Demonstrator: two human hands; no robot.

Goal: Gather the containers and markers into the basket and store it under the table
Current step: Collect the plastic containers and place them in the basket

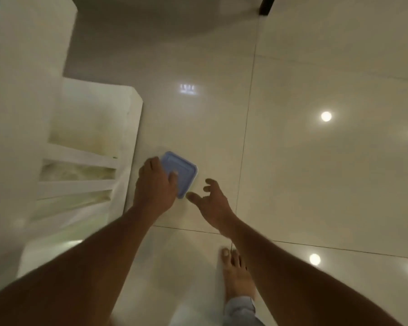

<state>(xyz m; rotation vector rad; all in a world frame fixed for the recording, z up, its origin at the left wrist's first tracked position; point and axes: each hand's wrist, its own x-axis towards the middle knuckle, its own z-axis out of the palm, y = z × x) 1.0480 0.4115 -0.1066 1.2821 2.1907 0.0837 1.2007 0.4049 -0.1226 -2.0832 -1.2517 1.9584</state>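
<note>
Here, left hand [154,187] clamped on blue-lidded container [181,172]; right hand [212,203] beside it, fingers spread, holding nothing

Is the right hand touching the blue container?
No. The right hand hangs open just beside the blue container, while only the left hand grips it over the floor.
</note>
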